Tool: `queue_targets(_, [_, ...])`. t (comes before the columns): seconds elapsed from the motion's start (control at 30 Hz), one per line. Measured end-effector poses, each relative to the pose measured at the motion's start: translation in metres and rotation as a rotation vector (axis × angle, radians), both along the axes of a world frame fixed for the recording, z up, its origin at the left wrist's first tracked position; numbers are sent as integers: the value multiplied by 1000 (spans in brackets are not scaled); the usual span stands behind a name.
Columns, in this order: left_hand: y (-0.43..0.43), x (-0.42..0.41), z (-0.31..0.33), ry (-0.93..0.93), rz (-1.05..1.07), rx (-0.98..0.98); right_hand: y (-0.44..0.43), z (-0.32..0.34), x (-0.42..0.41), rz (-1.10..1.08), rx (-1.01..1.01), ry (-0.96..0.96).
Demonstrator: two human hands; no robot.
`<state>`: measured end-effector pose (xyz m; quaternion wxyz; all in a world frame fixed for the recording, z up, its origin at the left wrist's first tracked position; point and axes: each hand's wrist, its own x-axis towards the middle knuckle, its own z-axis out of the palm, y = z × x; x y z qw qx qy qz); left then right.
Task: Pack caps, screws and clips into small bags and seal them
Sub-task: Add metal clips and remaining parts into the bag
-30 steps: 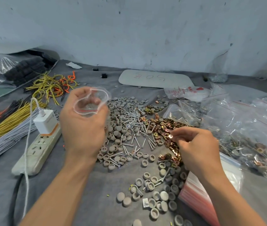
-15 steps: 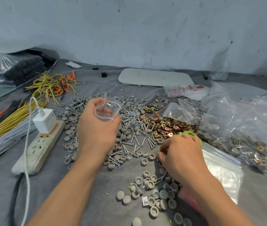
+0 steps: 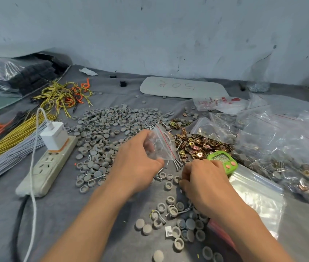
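My left hand holds a small clear zip bag with a red seal line, low over the table's middle. My right hand reaches down with curled fingers among the grey caps near me; what the fingertips pinch is hidden. A wide heap of grey caps spreads beyond the left hand. Silver screws lie between my hands. Gold metal clips are piled just right of the bag.
A green timer sits behind my right hand. Clear bags of packed parts fill the right side, with a flat bag stack nearer. A white power strip with charger, wire bundles and grey wires lie left.
My left hand has come down and to the right with the bag, now close to the table. My right hand has dropped toward the caps near me. The timer is now uncovered.
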<state>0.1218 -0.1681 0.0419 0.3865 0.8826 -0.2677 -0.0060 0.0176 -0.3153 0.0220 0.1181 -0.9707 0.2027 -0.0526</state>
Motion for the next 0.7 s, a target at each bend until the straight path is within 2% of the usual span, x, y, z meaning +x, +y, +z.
queue_targets(0.07, [-1, -2, -1, -21, -35, 28, -2, 2, -2, -77, 160, -143])
queue_targets(0.2, [-2, -3, -5, -38, -74, 53, -12, 9, -8, -184, 652, -500])
queue_targets(0.3, [-1, -4, -5, -48, -71, 48, -13, 17, -13, -141, 927, -607])
queue_targets(0.53, [-1, -8, -1, -31, -116, 74, 0, 20, -11, -91, 844, -704])
queue_targets(0.7, [2, -9, 1, -20, -156, 61, 6, 20, -9, -76, 632, -721])
